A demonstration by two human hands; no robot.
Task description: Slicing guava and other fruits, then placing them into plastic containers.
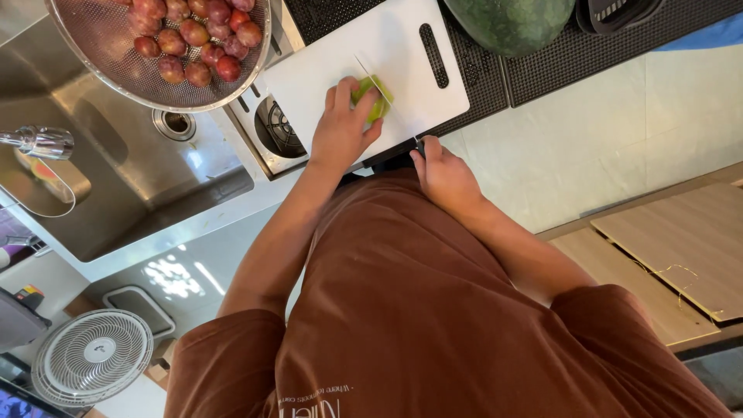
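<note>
My left hand (340, 128) presses down on a small green fruit (381, 107) lying on a white cutting board (402, 46). My right hand (445, 176) grips the dark handle of a knife at the board's near edge. The thin knife blade (370, 71) runs diagonally across the board and passes over or into the green fruit. My brown shirt fills the lower part of the view.
A metal colander (116, 77) holding several red plums (193, 35) sits over the steel sink (139, 186), with a faucet (39, 142) to the left. A watermelon (511, 23) rests on a black mat (573, 54). Wooden boards (681, 240) lie at right, a white fan (91, 356) at lower left.
</note>
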